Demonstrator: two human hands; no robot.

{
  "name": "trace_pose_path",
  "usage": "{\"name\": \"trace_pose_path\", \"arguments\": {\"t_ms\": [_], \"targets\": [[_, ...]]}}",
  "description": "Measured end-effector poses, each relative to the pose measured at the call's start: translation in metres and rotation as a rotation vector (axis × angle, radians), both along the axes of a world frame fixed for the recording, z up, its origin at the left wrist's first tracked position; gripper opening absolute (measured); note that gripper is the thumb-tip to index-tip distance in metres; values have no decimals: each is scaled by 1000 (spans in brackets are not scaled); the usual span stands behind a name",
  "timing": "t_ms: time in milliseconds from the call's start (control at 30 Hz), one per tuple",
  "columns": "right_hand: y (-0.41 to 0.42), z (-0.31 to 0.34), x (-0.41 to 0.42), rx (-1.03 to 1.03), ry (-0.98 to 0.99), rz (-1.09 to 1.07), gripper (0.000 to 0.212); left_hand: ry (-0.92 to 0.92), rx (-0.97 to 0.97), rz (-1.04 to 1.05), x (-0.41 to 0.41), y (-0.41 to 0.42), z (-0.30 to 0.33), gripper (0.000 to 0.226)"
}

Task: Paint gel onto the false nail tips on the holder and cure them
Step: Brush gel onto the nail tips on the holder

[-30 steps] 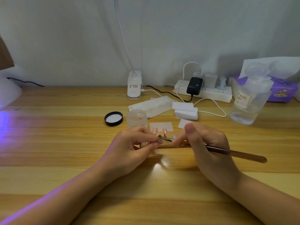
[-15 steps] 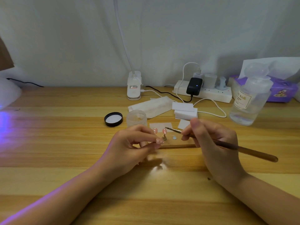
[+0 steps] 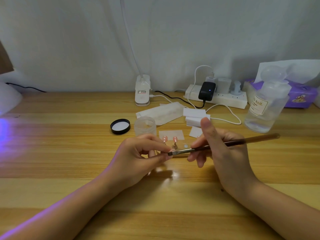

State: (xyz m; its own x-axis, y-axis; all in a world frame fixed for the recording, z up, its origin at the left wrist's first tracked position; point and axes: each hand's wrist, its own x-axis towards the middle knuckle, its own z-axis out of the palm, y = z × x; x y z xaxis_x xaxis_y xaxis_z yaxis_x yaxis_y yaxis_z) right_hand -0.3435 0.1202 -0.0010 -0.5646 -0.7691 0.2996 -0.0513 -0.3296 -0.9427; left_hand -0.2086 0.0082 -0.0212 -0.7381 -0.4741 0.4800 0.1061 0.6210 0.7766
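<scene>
My left hand (image 3: 138,156) pinches a small nail tip on its stand between thumb and forefinger, mostly hidden by the fingers. My right hand (image 3: 221,153) grips a brown-handled gel brush (image 3: 225,144), and its flat bristle end touches the pinched tip. Just behind my hands, two pink nail tips (image 3: 169,139) stand on small metal pegs on the wooden holder (image 3: 180,155), whose strip is largely covered. An open frosted gel jar (image 3: 145,126) stands behind my left hand, its black lid (image 3: 120,126) lying to the left.
A cure lamp (image 3: 8,99) glows purple at the far left edge. At the back are a clip lamp base (image 3: 142,90), a power strip (image 3: 216,97) with cables, white wipes (image 3: 194,116), a clear pump bottle (image 3: 266,108) and a purple tissue box (image 3: 301,96).
My right hand swung the brush away from the tip toward the jar, then brought it back down; the bristles are again on the tip my left hand holds. The left hand stayed put.
</scene>
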Motion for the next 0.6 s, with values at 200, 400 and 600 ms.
{"name": "trace_pose_path", "arguments": {"t_ms": [200, 400, 600], "targets": [[-1, -1, -3, 14, 12, -62, 47, -1, -19, -9, 0, 0, 0, 16], [1, -3, -6, -25, 38, -127, 47, -18, 1, -12, 0, 0, 0, 13], [1, -2, 1, -8, 73, -27, 47, -37, 2, -12, 1, -1, 0, 17]]}}
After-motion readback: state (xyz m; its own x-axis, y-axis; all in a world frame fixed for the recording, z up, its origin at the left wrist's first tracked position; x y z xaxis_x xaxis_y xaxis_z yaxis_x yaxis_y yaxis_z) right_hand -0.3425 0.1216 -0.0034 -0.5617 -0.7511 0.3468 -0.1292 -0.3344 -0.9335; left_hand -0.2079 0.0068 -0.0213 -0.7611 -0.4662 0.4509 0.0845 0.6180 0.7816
